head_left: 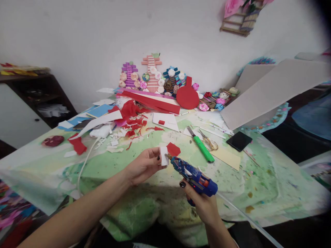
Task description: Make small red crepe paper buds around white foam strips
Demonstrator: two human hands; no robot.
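Note:
My left hand [145, 165] pinches a small white piece [164, 156] upright above the front part of the table. In my right hand [200, 201] is a blue glue gun [195, 177], its tip at the right edge of the white piece. Whether the tip touches it, I cannot tell. A red paper piece [173, 149] lies just behind the white one. To the right are a green-handled knife [204, 148] and gold-handled scissors [210, 143].
Red and white paper scraps [133, 124] cover the table's left and middle. Behind them stand flower-decorated crafts [152, 74] and a red round shape [188, 97]. A black flat object [239, 141] lies right, near large leaning boards [271, 91]. A white cable [86, 165] crosses the left side.

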